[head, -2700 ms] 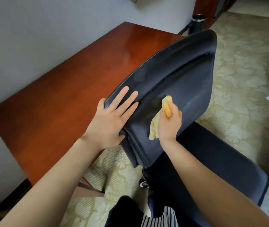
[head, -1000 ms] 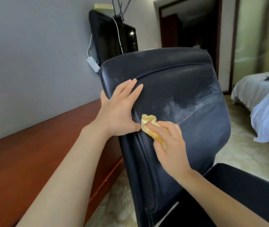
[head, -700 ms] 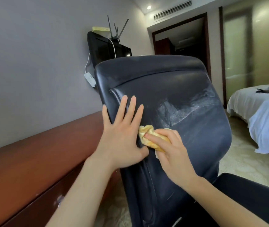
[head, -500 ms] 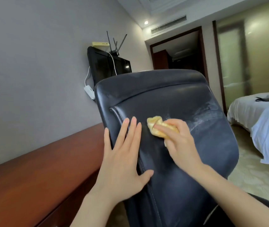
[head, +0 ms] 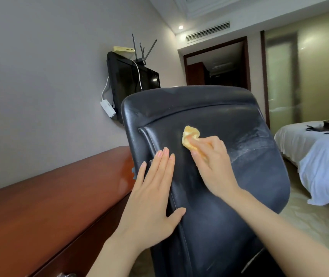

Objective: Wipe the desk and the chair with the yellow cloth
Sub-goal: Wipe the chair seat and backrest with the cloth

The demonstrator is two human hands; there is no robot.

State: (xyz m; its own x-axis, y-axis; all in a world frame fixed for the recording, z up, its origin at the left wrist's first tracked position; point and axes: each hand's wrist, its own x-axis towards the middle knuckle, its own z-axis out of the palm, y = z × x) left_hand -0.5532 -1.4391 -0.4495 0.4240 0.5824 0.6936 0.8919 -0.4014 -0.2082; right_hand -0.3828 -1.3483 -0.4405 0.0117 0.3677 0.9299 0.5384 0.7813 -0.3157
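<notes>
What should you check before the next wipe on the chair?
1. Yellow cloth held by the right hand: ok, the fingers pinch it.
2. Cloth pressed on the chair back: ok.
3. Left hand steadying the chair: ok, it lies flat on the back's left edge.
4. Whitish smear to the right of the cloth wiped off: not ok, it shows.
5. Desk clean: cannot tell.

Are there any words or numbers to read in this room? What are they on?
No text can be read.
White box beside the television: small dark mark, too blurred to read.
Yellow box atop it: too small to tell.
No writing shows on the chair, yellow cloth or desk.
</notes>
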